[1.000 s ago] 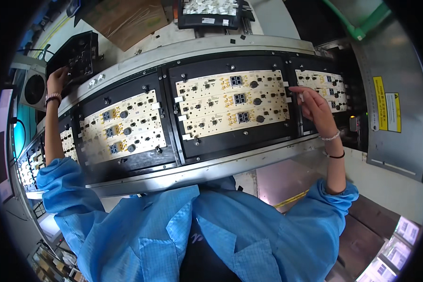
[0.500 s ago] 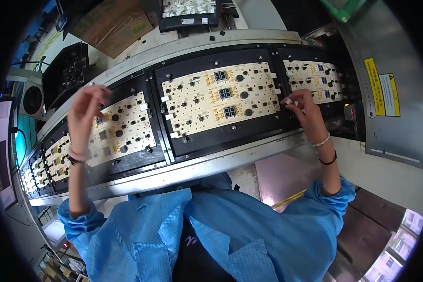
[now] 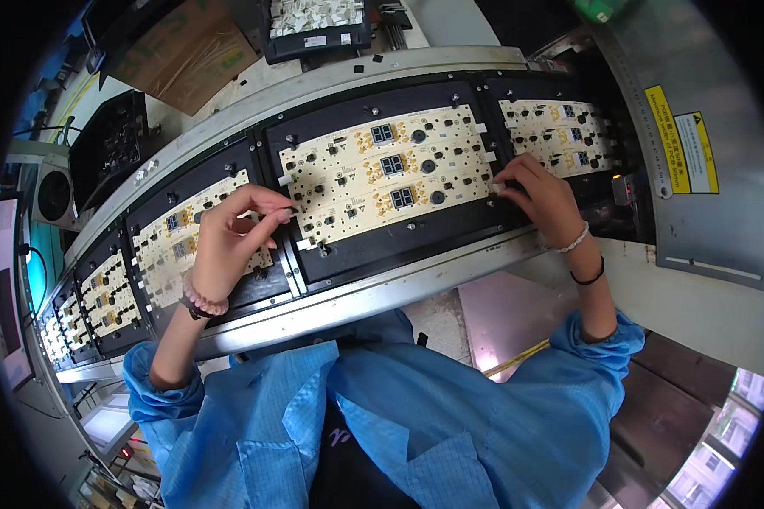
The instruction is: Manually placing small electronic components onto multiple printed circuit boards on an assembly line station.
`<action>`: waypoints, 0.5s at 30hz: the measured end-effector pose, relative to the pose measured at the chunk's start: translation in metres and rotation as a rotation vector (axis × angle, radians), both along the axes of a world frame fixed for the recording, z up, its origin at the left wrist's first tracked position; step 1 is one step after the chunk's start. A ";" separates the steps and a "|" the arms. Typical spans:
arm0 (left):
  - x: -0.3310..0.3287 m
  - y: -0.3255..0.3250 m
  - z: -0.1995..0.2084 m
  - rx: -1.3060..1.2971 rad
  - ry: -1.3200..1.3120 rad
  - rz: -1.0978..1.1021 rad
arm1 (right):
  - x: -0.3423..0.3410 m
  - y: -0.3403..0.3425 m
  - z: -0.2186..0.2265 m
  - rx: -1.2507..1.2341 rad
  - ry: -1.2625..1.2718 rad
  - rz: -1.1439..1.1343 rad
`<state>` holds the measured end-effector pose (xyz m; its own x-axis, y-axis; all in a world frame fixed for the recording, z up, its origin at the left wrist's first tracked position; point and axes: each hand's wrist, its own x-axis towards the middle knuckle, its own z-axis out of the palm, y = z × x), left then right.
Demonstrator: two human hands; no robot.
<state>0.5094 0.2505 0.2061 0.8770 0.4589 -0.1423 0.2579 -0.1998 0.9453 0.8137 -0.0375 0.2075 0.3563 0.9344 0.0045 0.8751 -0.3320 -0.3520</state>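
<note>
In a black carrier lies the middle circuit board panel [image 3: 373, 182], cream coloured, with three two-digit displays, black round parts and several small black components. Small white blocks jut from its left and right edges. My left hand [image 3: 233, 242] is at its left edge, thumb and forefinger pinched together over a white block there; what they hold, if anything, is too small to make out. At the lower right edge my right hand [image 3: 545, 199] pinches a small white block [image 3: 497, 188], mostly covered by the fingertips.
More board panels in carriers stand along the metal-railed line: one to the right [image 3: 560, 136], several to the left [image 3: 110, 293]. Beyond the far rail [image 3: 348, 81] are a bin of white parts [image 3: 314, 17], a cardboard box [image 3: 178, 55] and a black tray [image 3: 115, 140].
My left hand has come down and right, from above the left panel to the middle panel's left edge. My right hand has moved slightly left, bringing the white block to the panel's edge.
</note>
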 end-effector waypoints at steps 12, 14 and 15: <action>0.036 -0.030 0.004 0.092 0.002 -0.025 | 0.017 -0.026 -0.010 0.084 -0.175 0.017; 0.038 -0.031 0.004 0.093 -0.009 -0.032 | 0.018 -0.026 -0.010 0.093 -0.176 -0.005; 0.039 -0.030 0.003 0.075 0.007 -0.045 | 0.018 -0.025 -0.009 0.093 -0.185 0.008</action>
<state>0.5482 0.2210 0.2093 0.8960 0.4289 -0.1148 0.2535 -0.2819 0.9253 0.8316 -0.0626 0.1989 0.3342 0.9295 0.1557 0.9301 -0.2985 -0.2142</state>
